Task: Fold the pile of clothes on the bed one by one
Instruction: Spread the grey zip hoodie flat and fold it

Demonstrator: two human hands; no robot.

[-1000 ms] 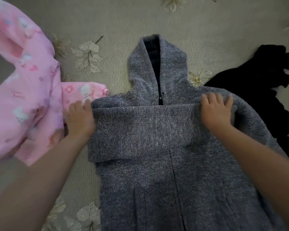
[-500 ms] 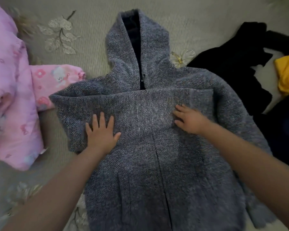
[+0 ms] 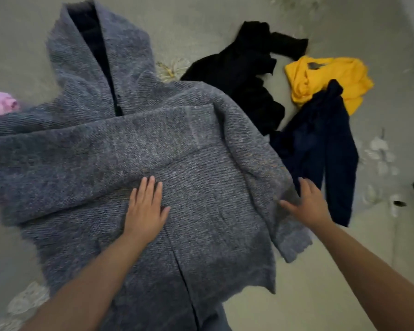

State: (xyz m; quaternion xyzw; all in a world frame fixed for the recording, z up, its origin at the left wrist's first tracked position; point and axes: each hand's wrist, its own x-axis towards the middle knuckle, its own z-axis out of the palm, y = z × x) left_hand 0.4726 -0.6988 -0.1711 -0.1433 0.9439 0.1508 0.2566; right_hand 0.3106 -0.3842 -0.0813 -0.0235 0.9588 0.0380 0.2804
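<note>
Fingers (image 3: 151,187) of both hands lie straight on the grey coat (image 3: 201,163).

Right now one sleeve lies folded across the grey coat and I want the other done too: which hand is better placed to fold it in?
The right hand: it is open at the unfolded sleeve on the grey coat's right edge. The left hand lies flat mid-coat.

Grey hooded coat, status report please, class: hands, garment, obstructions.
Left hand flat on grey hooded coat. Right hand open at its right sleeve. Navy garment beside it.
</note>
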